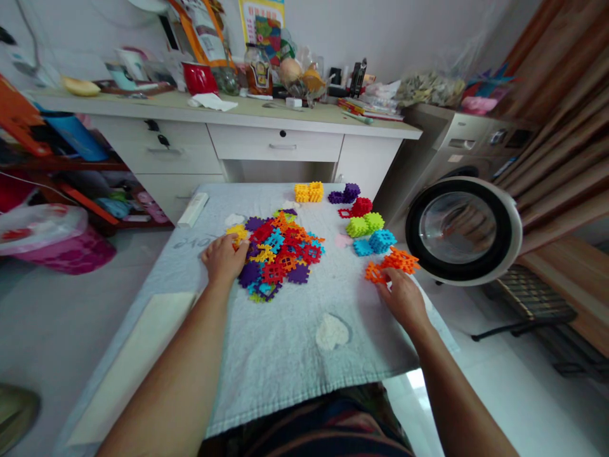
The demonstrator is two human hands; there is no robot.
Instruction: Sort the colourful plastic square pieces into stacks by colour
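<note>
Orange pieces (403, 260) lie right of the mixed pile (286, 262), touched by your right hand (405, 297), while your left hand (222, 257) curls at the pile's left edge, either grip impossible to tell, in what looks like colour-sorting, the next placement calling for light fingers.

- Cloth (276, 343): grey lettering (191, 242) near its left edge, upside down from the person's side; it seems to spell "love", though blur leaves this unsure.
- Poster (261, 13): a row of large characters, Chinese by their look, too blurred to read.
- Jar (260, 75): dark print on a pale label, illegible.
- Bag (207, 33): markings on the pale panel, too small to read.
</note>
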